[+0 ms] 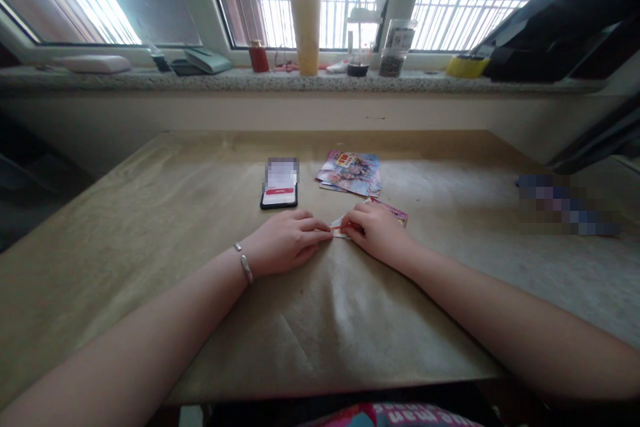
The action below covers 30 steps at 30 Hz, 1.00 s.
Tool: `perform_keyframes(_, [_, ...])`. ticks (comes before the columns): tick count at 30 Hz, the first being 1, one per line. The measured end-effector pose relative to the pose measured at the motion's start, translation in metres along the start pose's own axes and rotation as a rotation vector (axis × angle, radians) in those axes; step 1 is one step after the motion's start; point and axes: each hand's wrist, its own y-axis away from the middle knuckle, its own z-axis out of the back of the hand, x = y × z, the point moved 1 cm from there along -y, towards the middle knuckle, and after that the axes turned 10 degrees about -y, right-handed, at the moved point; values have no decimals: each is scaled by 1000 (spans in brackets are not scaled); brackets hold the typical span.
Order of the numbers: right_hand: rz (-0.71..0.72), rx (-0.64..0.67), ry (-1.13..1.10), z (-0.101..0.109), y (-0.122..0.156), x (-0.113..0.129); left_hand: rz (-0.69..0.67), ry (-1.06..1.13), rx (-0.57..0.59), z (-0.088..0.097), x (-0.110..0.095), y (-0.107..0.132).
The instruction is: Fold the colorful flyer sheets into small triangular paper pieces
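Observation:
Low over the middle of the table, both my hands meet at a small piece of printed paper [339,227], partly folded as far as I can see. It shows a whitish face with an orange-red strip, and a pink patterned edge sticks out past my right hand [379,230]. The bent fingers of that hand pinch the paper from above. My left hand [294,241], with a silver bracelet at the wrist, holds the paper's left tip between its fingertips; its thumb is mostly hidden. Just beyond lies a loose stack of colourful printed sheets [353,172].
A phone [280,183] with a lit screen lies left of the stack. A blurred dark bluish item [563,207] is at the table's right. On the windowsill [200,82] stand a tall yellow drink cup [306,23], a red jar [259,57] and a yellow object [467,67].

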Motion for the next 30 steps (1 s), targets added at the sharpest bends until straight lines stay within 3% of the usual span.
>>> perform_keyframes(5, [19,-23,99,4,3,3,19,8,-1,0,0,1])
perform_keyframes(9, [167,-59,153,7,5,5,24,-45,30,3,-3,0])
perform_keyframes(16, [288,59,180,11,9,5,23,-54,42,3,-3,0])
perform_keyframes(30, [432,135,131,4,2,-1,20,-79,13,1,-3,-1])
